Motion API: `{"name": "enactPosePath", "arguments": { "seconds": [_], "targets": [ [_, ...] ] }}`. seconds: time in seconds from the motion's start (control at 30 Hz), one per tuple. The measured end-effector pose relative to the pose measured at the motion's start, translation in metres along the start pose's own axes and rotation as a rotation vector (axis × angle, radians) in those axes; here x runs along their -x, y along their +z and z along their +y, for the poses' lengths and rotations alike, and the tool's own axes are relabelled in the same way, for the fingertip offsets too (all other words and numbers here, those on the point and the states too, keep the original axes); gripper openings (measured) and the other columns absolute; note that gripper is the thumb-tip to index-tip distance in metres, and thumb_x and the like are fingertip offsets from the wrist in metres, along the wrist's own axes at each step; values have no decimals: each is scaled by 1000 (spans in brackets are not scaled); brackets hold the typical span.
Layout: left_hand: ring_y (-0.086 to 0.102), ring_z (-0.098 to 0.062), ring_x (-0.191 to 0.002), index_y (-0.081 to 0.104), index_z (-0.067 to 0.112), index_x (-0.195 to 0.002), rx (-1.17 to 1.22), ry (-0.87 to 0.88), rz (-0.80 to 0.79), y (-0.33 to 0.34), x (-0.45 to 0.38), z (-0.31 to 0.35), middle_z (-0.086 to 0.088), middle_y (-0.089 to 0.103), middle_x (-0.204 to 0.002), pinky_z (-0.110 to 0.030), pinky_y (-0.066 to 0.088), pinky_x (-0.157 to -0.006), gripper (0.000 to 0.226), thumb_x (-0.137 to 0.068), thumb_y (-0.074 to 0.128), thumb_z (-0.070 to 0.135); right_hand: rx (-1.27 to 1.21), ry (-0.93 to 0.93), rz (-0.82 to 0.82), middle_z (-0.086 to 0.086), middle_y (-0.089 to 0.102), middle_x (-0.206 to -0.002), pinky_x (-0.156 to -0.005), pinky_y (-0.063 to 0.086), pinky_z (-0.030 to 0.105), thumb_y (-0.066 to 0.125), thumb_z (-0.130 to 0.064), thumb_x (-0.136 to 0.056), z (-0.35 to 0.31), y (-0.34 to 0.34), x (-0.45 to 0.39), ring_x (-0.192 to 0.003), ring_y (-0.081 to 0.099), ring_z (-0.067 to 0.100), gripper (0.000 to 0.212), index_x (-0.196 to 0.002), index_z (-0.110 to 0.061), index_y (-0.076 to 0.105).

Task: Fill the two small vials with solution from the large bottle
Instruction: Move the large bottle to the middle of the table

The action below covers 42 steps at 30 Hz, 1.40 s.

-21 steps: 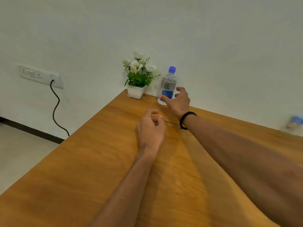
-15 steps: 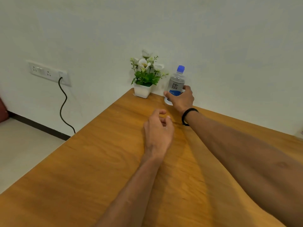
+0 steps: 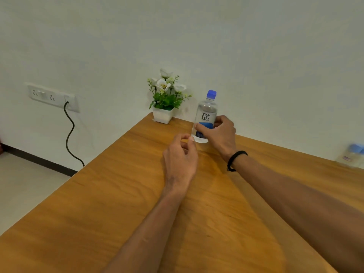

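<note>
The large clear bottle with a blue cap and a "renu" label stands upright near the far edge of the wooden table. My right hand, a black band on its wrist, is wrapped around the bottle's lower half. My left hand hovers just in front of the bottle with fingers loosely curled and nothing in them. At the far right edge a blurred small container with a blue cap stands on the table; I cannot tell whether it is a vial.
A small white pot of white flowers stands at the table's far corner, left of the bottle. The white wall runs right behind. A wall socket with a dark cable hangs left of the table, over a pale floor.
My right hand reached the bottle and closed around it. The bottle has come a little nearer to me. My left hand edged forward toward it.
</note>
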<state>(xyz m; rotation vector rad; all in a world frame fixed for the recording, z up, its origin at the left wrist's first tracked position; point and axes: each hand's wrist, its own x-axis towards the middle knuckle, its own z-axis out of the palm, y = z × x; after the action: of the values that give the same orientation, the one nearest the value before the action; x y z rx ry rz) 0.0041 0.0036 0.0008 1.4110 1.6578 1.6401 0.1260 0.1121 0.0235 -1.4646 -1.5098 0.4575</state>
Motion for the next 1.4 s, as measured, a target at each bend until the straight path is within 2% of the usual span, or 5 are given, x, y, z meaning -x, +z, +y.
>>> {"name": "enactPosePath", "arguments": {
  "seconds": [0.17, 0.37, 0.6, 1.0, 1.4],
  "targets": [
    [66, -13, -74, 73, 17, -100, 32, 67, 92, 1, 3, 1, -2, 70, -77, -26, 46, -63, 51, -113, 32, 44, -34, -42, -20, -7, 73, -107, -73, 59, 19, 94, -54, -70, -4, -41, 64, -92, 71, 5, 67, -118, -17, 66],
    [65, -8, -64, 70, 28, -68, 36, 53, 25, -5, 12, 9, 9, 65, -59, -18, 43, -66, 67, -114, 26, 46, -33, -31, -42, -11, 70, -110, -75, 54, 16, 94, -51, -72, -2, -92, 141, -97, 68, 5, 66, -122, -21, 64],
    [66, -6, -61, 78, 14, -76, 29, 105, -28, -20, 62, 22, 6, 67, -61, -6, 43, -60, 70, -113, 29, 47, -38, -26, -29, -14, 69, -110, -76, 55, 15, 95, -51, -71, -8, -130, 194, -98, 66, 1, 66, -121, -24, 62],
    [64, -10, -55, 78, 17, -78, -122, 296, -145, -40, 127, 44, 10, 63, -57, -28, 51, -57, 56, -113, 38, 37, -40, -30, 21, -3, 72, -120, -87, 63, 26, 96, -56, -68, -1, -136, 217, -104, 70, 8, 80, -130, -16, 62],
    [64, -7, -55, 73, 18, -68, -63, 443, -339, -33, 181, 67, 13, 65, -57, -17, 46, -58, 53, -112, 45, 30, 22, 3, -98, -4, 66, -127, -90, 58, 27, 95, -47, -74, 11, -199, 225, -111, 66, 12, 89, -150, -22, 53]
  ]
}}
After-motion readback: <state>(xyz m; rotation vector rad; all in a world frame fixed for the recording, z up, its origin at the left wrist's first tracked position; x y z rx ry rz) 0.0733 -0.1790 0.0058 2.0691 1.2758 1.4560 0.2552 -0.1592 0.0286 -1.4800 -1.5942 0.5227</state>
